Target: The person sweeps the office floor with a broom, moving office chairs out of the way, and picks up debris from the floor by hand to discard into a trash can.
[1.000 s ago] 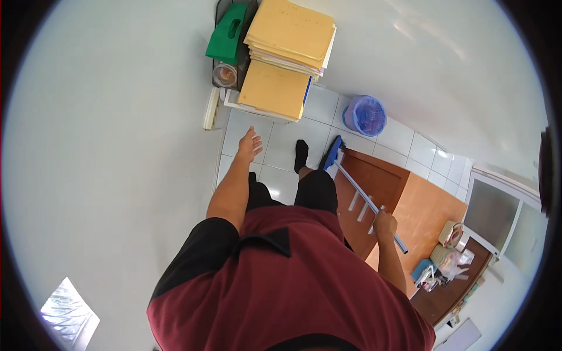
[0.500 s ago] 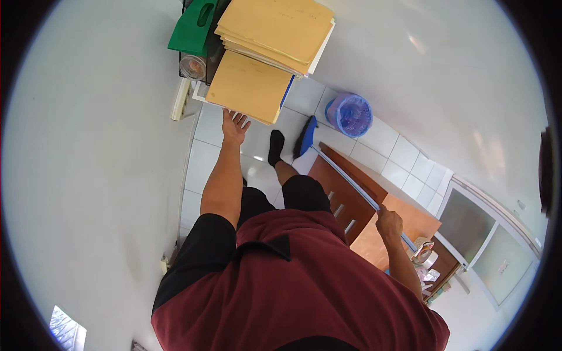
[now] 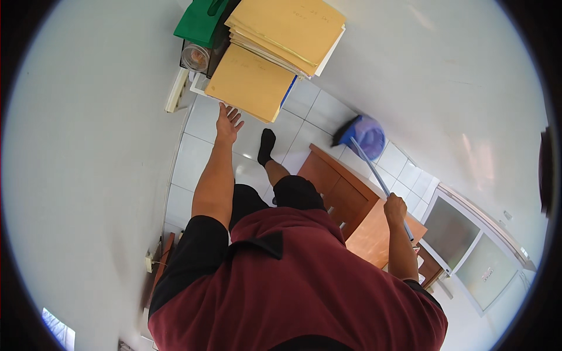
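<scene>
My right hand (image 3: 395, 209) is closed round the long pale handle of a broom (image 3: 374, 168). The broom's blue head with dark bristles is lifted in front of a blue trash bin (image 3: 374, 137), hiding part of it; whether they touch I cannot tell. My left hand (image 3: 229, 121) is open, palm up, fingers spread, by the near edge of a stack of tan envelopes (image 3: 249, 82). Its fingertips come close to that edge, and nothing lies in the hand.
A taller pile of tan envelopes (image 3: 287, 29) sits behind, beside a green bag (image 3: 199, 23) and a clear round container (image 3: 195, 57). A wooden cabinet (image 3: 336, 190) stands ahead to the right, near a glass-paned frame (image 3: 451, 228). White walls flank the tiled floor (image 3: 193, 158).
The broom head has swung from the floor by my foot over to the right, in front of the bin. My left hand stays open near the envelopes, slightly farther from their edge.
</scene>
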A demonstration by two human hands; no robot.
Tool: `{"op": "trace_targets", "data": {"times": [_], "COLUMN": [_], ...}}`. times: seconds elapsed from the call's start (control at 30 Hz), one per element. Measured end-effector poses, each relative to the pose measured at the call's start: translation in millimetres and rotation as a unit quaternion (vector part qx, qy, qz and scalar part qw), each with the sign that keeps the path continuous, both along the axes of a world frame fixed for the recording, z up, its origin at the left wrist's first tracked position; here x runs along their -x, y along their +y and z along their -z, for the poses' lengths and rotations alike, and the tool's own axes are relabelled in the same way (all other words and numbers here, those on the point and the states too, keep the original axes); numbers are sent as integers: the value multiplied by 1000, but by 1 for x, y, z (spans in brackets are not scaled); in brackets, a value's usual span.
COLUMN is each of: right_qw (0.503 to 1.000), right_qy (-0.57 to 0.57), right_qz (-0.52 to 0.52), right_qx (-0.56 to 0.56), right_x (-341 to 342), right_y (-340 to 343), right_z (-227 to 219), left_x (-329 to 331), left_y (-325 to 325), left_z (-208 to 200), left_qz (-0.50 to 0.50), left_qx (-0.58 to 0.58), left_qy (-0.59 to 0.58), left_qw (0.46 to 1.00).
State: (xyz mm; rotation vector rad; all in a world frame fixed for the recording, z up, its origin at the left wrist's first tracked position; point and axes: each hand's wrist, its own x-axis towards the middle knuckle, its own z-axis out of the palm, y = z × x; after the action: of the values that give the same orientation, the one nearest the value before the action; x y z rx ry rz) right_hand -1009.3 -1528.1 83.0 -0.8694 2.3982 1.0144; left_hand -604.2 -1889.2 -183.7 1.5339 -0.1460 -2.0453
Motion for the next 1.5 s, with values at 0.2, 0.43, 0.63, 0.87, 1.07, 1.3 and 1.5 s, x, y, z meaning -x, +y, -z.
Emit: {"op": "trace_targets", "data": {"times": [0.2, 0.43, 0.63, 0.87, 1.07, 1.3, 1.5], "right_qw": [999, 995, 992, 997, 999, 997, 989], "right_qy": [-2, -88, -124, 7, 16, -55, -81], "right_qz": [38, -27, -37, -62, 3, -42, -115], "right_qx": [-8, 39, 2, -34, -46, -35, -50], "right_x": [-5, -21, 27, 79, 57, 0, -29], "right_y": [-18, -63, -47, 16, 52, 12, -49], "right_z": [-70, -10, 84, 30, -34, 21, 24], "left_x": [-15, -23, -35, -38, -23, 10, 16], "left_y": [6, 25, 34, 36, 30, 15, 2], "left_z": [9, 11, 3, 4, 15, 13, 13], "left_qz": [11, 35, 61, 60, 17, -82, -92], "left_qx": [0, -30, -13, -35, 10, 5, 11], "left_qy": [2, -32, -42, -36, 16, -4, -33], "left_qw": [1000, 998, 997, 997, 1000, 997, 995]}}
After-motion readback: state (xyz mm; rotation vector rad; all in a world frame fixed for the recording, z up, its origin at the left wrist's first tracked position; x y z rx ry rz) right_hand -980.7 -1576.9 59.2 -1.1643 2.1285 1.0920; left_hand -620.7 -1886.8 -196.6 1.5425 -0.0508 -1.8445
